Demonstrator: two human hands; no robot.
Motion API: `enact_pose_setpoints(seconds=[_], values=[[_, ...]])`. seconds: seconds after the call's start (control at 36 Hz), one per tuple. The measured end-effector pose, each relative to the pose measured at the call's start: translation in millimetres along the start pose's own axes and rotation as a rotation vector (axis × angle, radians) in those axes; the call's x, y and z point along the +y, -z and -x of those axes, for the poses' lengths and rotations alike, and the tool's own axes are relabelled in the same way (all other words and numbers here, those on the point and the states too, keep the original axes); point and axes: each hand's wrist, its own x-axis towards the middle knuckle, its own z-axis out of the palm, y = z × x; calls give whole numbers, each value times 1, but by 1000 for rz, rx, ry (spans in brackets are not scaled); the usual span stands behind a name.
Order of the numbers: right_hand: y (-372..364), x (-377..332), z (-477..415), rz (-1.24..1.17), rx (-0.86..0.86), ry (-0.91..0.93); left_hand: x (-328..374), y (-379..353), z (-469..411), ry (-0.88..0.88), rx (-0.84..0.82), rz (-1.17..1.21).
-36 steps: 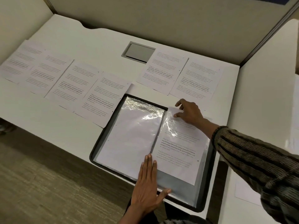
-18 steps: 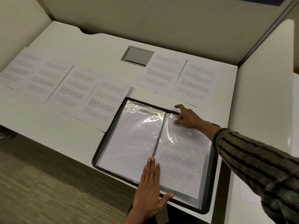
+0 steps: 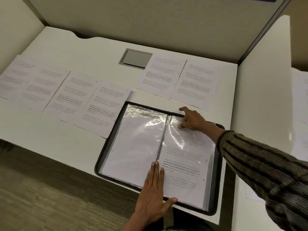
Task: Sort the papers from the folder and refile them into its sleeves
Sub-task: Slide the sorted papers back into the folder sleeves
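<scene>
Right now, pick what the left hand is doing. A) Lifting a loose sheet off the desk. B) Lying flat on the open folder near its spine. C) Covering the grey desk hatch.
B: the left hand lies palm down with straight fingers on the folder, fingertips beside the spine.

Flat left grip (image 3: pixel 154 195), outstretched right grip (image 3: pixel 191 120)

White counter (image 3: pixel 83 52): open folder (image 3: pixel 107 142) at near edge, four printed sheets (image 3: pixel 70 95) rowed left, two more sheets (image 3: pixel 196 82) behind it, grey hatch (image 3: pixel 135 58) inset.
</scene>
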Motion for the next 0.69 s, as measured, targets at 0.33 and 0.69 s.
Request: enact_pose_setpoints(seconds=[0.33,0.69], values=[[4,6,10,38,73,-56,-4,-5,-2,-7,21,-17],[25,27,58,50,317,-60,-3,6,-17,92,-64,-80]])
